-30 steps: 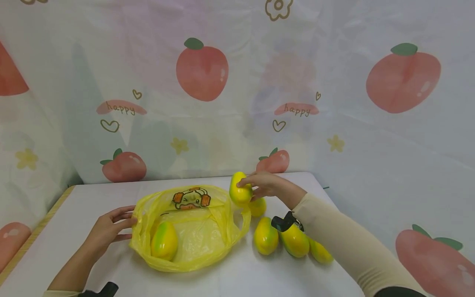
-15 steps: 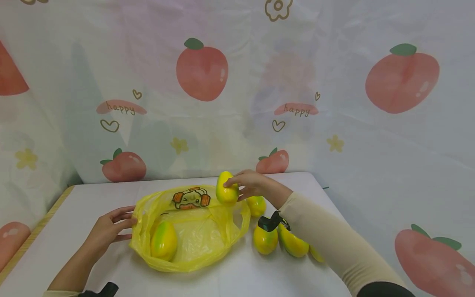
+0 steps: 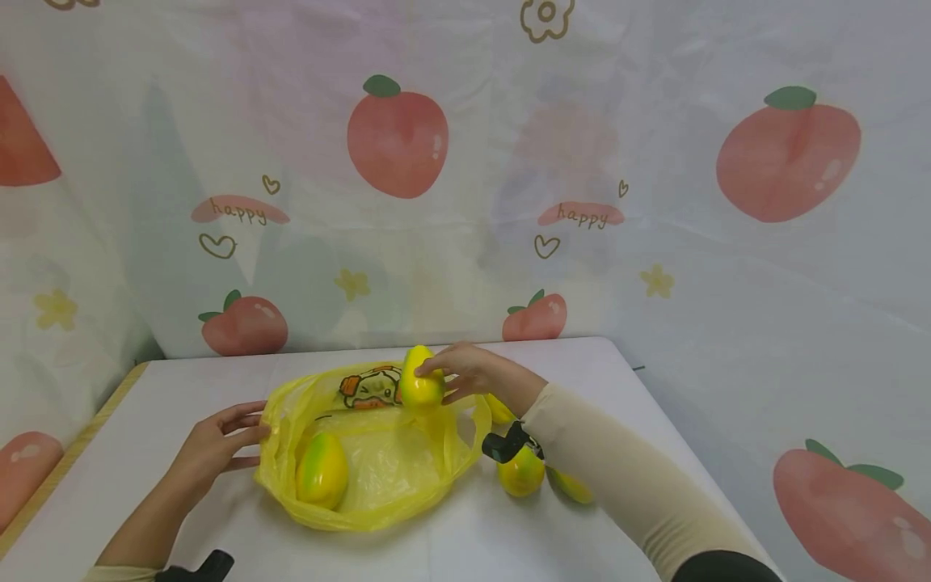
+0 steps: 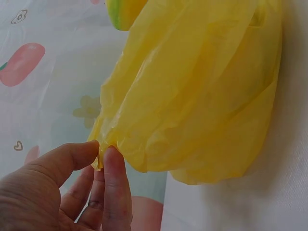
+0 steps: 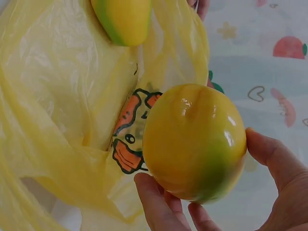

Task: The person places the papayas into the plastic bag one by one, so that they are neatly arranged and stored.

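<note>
A yellow plastic bag (image 3: 381,517) with a duck print lies wide-mouthed on the table, one yellow-green mango (image 3: 322,470) inside at its left. My left hand (image 3: 216,444) pinches the bag's left rim; in the left wrist view, thumb and forefinger (image 4: 115,178) nip the gathered film. Held in my right hand (image 3: 473,376) is another mango (image 3: 419,388), above the bag's back right part, beside the print. Thumb and fingers grip it from opposite sides in the right wrist view, with the mango (image 5: 195,144) apart from the one lying in the bag.
Right of the bag, mangoes (image 3: 521,473) lie on the white table (image 3: 465,550), partly hidden by my right forearm and wrist camera (image 3: 512,442). One bag handle loop (image 3: 482,424) sticks out to the right. A fruit-printed cloth (image 3: 465,267) hangs behind the table.
My right hand has carried its mango leftward, from beyond the bag's right edge to over its back right part. My left hand stays at the rim.
</note>
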